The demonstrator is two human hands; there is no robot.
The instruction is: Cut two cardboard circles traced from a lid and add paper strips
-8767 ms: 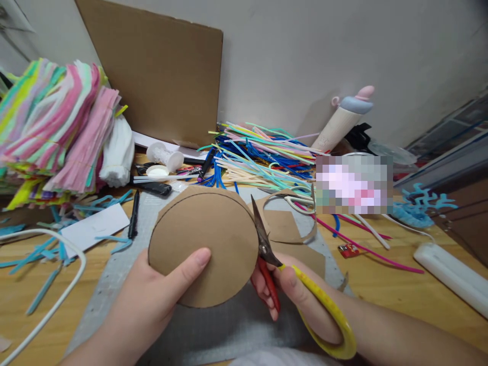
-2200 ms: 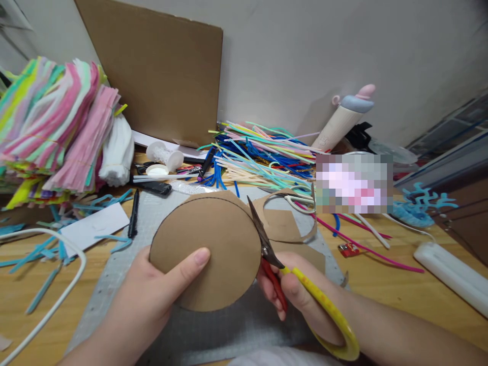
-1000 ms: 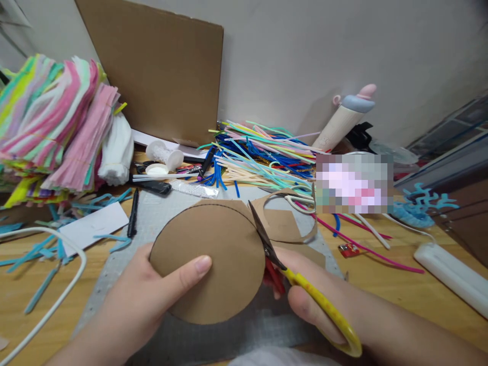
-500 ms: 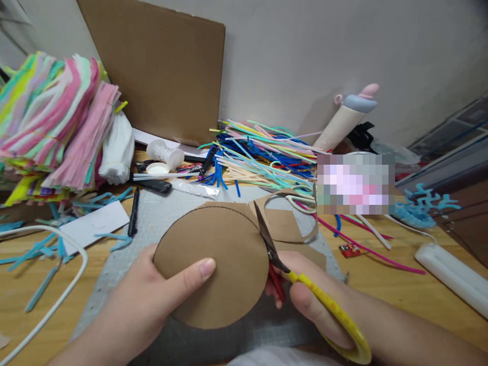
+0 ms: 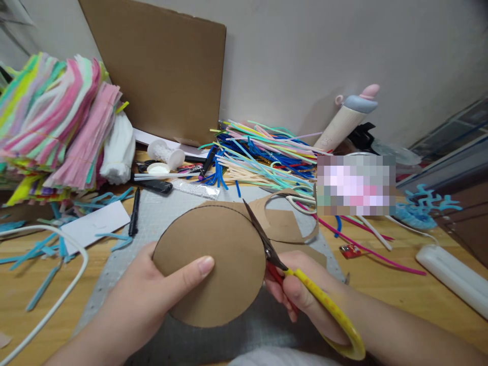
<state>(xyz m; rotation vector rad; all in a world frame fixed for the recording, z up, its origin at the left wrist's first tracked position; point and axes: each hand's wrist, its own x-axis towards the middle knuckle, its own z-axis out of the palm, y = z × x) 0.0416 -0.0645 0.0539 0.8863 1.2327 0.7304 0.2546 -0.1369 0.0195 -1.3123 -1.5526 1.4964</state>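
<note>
My left hand (image 5: 163, 290) grips a round cardboard disc (image 5: 217, 290) by its left side, thumb pressed on the top face and the other fingers hidden beneath. In my right hand (image 5: 305, 284) is a pair of scissors (image 5: 272, 251) with yellow and red handles. Their blades lie along the disc's upper right edge, pointing up and left. The disc is held above a grey cutting mat (image 5: 114, 284). Behind it on the mat lies a cardboard offcut (image 5: 282, 223) with a rounded opening.
Bundles of colourful pipe cleaners (image 5: 49, 117) stand at the left; more loose pipe cleaners (image 5: 263, 152) lie at the back. A cardboard sheet (image 5: 163, 66) leans on the wall. A black pen (image 5: 134, 213), a white cable (image 5: 82, 269) and a white power strip (image 5: 453, 279) flank the mat.
The scissors have shifted slightly left and up along the disc's edge, with my right hand following. My left hand and the disc have barely moved.
</note>
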